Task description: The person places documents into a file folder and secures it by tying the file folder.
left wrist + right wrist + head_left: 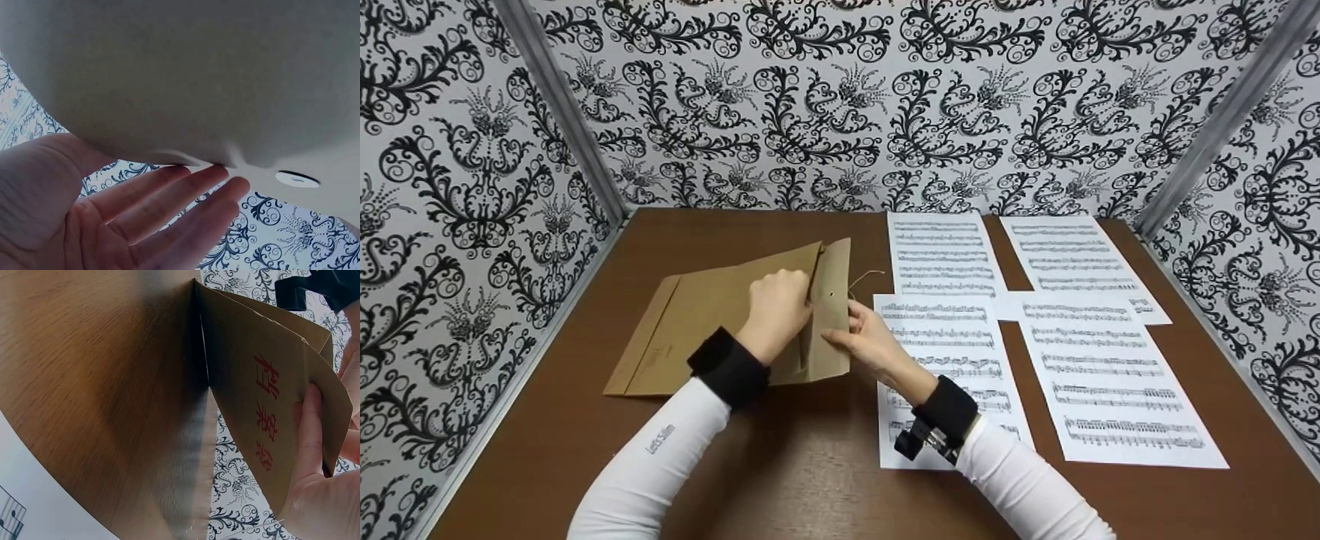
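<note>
A brown kraft envelope [697, 330] lies on the brown table [780, 465], left of centre, its mouth to the right. My left hand [776, 307] rests at the mouth; in the left wrist view its nearly straight fingers [169, 197] touch the paper [180, 73] with their tips, near a round white washer [297, 179]. My right hand [859, 334] pinches the raised flap [834, 300], its thumb [309, 433] lying on the face with red printed characters [264, 399]. A thin string [864, 279] trails from the flap.
Several sheets of printed music lie to the right of the envelope: two at the back [941, 255] [1072, 259] and two nearer [945, 352] [1102, 382]. My right forearm lies over the near left sheet. Patterned walls [472, 187] close in the table on three sides.
</note>
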`<state>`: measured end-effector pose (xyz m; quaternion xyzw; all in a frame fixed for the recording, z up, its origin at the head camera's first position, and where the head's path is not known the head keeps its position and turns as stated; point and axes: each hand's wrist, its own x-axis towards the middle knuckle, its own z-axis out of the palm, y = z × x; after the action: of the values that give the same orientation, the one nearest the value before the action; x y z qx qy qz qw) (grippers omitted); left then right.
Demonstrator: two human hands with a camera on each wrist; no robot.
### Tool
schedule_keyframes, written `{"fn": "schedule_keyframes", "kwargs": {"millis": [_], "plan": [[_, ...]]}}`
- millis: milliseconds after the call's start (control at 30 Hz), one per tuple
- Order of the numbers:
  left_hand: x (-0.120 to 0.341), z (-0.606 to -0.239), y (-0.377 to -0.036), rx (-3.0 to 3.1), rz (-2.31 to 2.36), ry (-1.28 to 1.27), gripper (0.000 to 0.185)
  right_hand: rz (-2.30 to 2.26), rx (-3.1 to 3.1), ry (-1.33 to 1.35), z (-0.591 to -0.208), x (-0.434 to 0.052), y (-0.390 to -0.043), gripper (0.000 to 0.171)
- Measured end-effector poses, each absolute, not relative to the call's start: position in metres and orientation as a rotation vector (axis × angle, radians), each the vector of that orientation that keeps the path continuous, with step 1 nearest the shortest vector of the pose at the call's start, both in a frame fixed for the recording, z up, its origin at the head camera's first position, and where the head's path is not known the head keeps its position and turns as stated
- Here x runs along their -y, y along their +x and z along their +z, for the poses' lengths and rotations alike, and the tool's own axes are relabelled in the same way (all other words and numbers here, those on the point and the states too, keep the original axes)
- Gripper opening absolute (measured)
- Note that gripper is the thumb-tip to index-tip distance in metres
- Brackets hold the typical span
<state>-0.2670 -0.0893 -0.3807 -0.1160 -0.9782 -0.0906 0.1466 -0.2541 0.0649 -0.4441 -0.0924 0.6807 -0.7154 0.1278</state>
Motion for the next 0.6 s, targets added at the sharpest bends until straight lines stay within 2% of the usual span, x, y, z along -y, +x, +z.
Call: {"fn": "schedule_keyframes", "kwargs": {"millis": [233,600], "plan": [[0.0894,-0.3789,-0.2643,2.74,-0.244,-0.322,0.01,-2.086,-1.963,-0.235,-0.4431,-0.0638,-0.2541,0.06],[0.0883,-0.3798,-0.2616,2.727,-0.205,-0.306,0.036,-2.093,-1.954,-0.161,-0.4422,-0.0608,-0.2579,0.051]]}}
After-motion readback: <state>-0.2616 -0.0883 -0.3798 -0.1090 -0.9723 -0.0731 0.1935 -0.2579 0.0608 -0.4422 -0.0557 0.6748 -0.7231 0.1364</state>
